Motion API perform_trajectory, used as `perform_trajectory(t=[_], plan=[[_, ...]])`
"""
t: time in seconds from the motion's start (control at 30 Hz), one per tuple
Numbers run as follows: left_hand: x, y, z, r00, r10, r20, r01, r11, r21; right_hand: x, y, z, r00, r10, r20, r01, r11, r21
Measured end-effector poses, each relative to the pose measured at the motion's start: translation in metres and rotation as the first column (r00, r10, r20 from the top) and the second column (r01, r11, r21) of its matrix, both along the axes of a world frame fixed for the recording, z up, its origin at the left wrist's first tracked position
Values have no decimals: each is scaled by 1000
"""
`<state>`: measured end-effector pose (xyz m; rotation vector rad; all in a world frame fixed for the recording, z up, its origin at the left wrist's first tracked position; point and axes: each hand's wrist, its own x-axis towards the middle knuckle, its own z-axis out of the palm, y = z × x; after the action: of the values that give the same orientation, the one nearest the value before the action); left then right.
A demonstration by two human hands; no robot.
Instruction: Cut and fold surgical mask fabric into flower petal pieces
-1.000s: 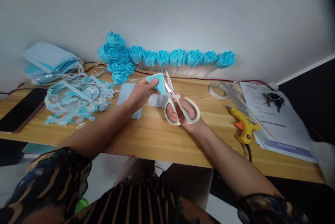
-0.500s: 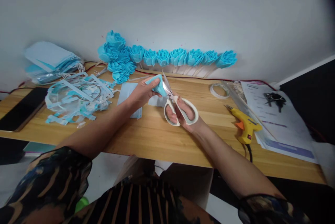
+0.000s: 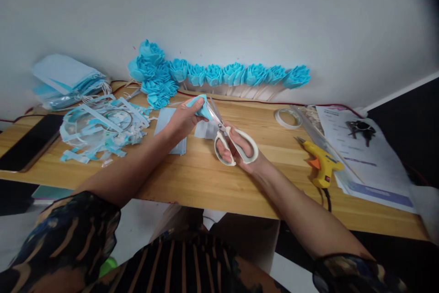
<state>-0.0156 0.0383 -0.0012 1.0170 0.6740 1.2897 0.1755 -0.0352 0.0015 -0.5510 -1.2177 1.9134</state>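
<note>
My left hand [image 3: 181, 120] pinches a small folded piece of light blue mask material [image 3: 202, 106] above the wooden desk [image 3: 206, 178]. My right hand [image 3: 240, 153] grips white-handled scissors [image 3: 230, 143], fingers through the loops. The blades point up and left, and they meet the blue piece at its right edge. Flat pieces of blue material [image 3: 169, 124] lie on the desk under my left hand.
A row of blue flowers [image 3: 219, 75] lines the wall. Cut blue strips [image 3: 103, 129], a stack of masks [image 3: 65, 80] and a black phone [image 3: 29, 142] lie at left. A tape roll [image 3: 287, 118], yellow glue gun [image 3: 320, 162], papers [image 3: 360, 156] and keys [image 3: 360, 128] lie at right.
The scissor blades have closed into the blue piece. Both hands shifted slightly left, and the piece turned in my left fingers.
</note>
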Motion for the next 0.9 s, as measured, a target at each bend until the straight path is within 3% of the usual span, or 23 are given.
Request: perform_trajectory(t=[0.9], plan=[[8, -9, -1, 992, -118, -34, 119, 993, 21, 1, 1, -2, 999, -33, -6, 33, 999, 39]])
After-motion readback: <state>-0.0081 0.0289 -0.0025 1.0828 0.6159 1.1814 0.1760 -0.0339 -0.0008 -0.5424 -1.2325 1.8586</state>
